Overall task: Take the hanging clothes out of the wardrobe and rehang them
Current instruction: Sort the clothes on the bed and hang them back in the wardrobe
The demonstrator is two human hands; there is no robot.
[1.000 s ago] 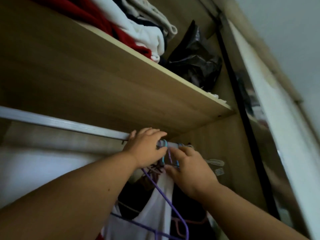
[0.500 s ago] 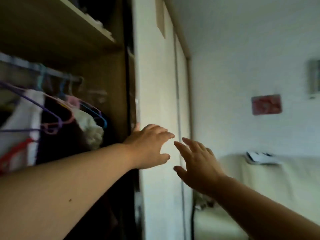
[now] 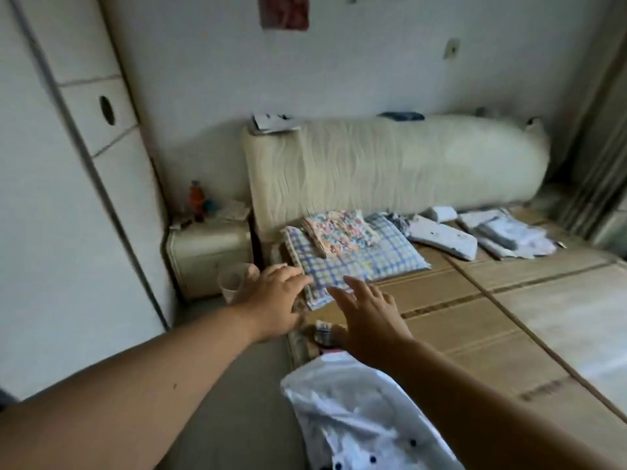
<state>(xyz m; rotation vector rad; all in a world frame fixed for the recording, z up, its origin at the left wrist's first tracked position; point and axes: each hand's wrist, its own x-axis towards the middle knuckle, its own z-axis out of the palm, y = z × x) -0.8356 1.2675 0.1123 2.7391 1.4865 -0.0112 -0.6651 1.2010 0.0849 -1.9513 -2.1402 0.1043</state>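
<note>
Well, hands empty; maybe cup nr bed

One camera on my head, looking forward and down over my arms, bed filling 12 to 3 o'clock, wardrobe door close at 9 o'clock, far wall at 12 o'clock, white shirt near at 6 o'clock

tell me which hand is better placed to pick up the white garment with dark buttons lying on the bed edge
Probably the right hand. Its forearm passes directly over the white garment at the bed's near edge, so it only needs to draw back and drop. The left hand hangs open further left, over the floor beside the bed.
</note>
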